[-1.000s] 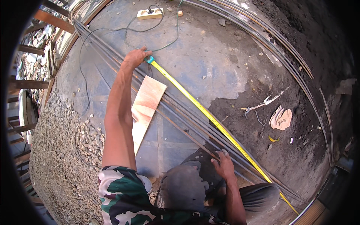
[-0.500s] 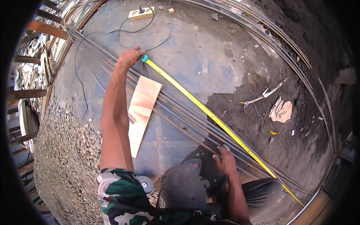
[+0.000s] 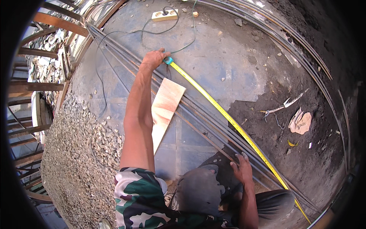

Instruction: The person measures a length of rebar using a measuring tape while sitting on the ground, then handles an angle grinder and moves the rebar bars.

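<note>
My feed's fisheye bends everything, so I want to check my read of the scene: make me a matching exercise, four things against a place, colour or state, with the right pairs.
Things
1) Left hand
2) Power strip
3) Wooden board
4) Tape blade

Descriptions
A) Yellow, stretched out at a slant
B) At the teal tape case
C) Pale, lying over metal rods
D) Has a dark plug in it

Pairs: 1-B, 2-D, 3-C, 4-A
</note>
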A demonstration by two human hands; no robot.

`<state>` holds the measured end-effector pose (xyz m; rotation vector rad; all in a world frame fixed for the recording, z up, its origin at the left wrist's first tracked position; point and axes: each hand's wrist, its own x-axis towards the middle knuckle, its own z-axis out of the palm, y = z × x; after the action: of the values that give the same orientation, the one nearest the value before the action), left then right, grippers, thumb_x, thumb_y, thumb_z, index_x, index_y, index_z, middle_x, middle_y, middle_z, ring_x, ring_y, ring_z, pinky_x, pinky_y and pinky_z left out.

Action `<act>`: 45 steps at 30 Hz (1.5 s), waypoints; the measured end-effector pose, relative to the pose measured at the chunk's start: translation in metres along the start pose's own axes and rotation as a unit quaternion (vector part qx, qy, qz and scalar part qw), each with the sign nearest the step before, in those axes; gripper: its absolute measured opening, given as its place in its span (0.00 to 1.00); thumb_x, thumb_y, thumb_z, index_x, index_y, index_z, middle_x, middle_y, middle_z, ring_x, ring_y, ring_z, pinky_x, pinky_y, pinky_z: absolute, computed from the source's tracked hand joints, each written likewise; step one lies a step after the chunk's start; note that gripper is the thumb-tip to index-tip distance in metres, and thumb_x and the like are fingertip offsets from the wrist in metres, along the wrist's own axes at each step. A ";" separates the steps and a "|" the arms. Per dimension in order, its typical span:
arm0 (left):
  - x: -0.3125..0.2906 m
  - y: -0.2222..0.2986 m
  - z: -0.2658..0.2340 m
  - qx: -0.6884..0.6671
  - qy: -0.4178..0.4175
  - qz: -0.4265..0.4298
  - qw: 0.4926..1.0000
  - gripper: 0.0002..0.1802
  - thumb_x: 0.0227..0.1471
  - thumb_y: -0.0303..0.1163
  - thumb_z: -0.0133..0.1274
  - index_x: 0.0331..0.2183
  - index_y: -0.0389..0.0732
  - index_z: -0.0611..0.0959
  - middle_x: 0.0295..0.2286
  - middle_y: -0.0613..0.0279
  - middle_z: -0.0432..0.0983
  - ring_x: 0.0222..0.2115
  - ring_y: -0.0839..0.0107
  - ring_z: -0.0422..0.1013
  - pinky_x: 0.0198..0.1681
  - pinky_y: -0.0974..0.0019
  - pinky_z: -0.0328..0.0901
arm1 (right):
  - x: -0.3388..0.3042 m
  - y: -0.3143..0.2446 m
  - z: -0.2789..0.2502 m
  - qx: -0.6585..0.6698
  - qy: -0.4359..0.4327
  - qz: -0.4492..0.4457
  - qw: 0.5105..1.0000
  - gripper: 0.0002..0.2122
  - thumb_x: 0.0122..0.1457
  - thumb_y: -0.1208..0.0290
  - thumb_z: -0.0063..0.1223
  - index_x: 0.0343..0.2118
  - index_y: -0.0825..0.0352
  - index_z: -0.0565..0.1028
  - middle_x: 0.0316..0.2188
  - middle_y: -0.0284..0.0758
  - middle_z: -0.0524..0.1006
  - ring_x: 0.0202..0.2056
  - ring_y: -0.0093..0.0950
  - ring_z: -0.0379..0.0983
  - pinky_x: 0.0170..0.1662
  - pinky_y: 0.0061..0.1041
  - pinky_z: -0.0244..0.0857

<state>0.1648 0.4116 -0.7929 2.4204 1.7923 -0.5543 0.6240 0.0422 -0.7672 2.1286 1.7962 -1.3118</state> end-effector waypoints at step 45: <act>0.020 -0.034 0.007 -0.157 0.033 0.173 0.972 0.28 0.40 0.14 0.54 0.47 0.41 0.74 0.39 0.50 0.71 0.40 0.51 0.70 0.42 0.57 0.64 | 0.008 0.012 0.000 0.061 0.096 0.041 0.993 0.22 0.52 0.65 0.58 0.49 0.69 0.68 0.60 0.64 0.50 0.49 0.53 0.68 0.50 0.44 0.65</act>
<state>0.1364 0.4385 -0.8010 2.4622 1.3079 -0.1445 0.6343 0.0448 -0.7777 2.4428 1.7119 -1.2656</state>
